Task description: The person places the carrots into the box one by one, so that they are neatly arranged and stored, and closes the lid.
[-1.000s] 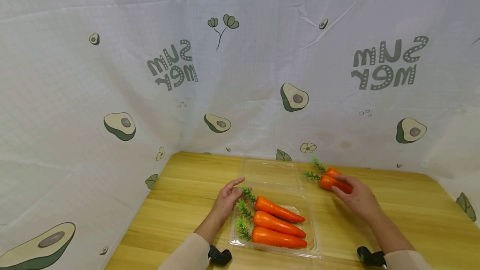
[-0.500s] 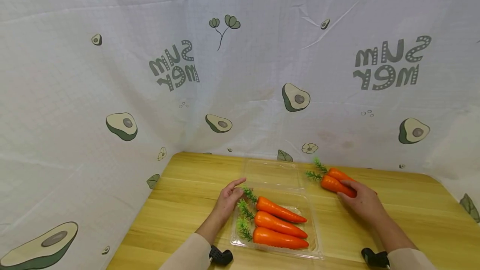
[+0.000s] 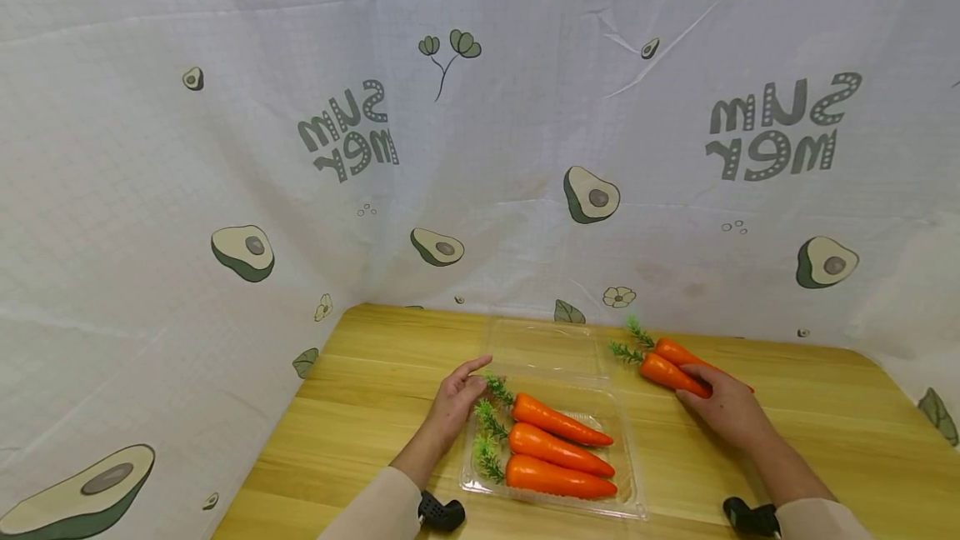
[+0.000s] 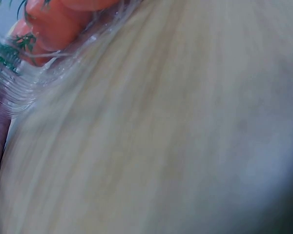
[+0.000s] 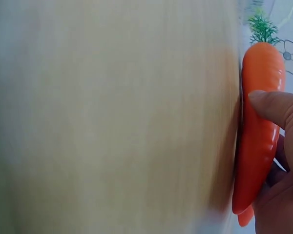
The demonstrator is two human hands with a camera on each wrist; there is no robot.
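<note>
Three glossy orange carrots with feathery green tops [image 3: 561, 447] lie side by side in an open, clear plastic box [image 3: 634, 473], its transparent lid [image 3: 547, 348] laid back on the wood-grained tabletop [image 3: 375, 373]. The left hand [image 3: 452, 401], fingers relaxed, rests by the box's left edge. Grasping appears in hand: the right hand [image 3: 726, 408] grips the nearer loose orange carrot [image 3: 670, 374], right of the box; lifting would call for clearing the farther loose orange carrot [image 3: 673, 350] beside it.

Smooth glossy carrots [image 3: 558, 449], shiny plastic container [image 3: 629, 482].
</note>
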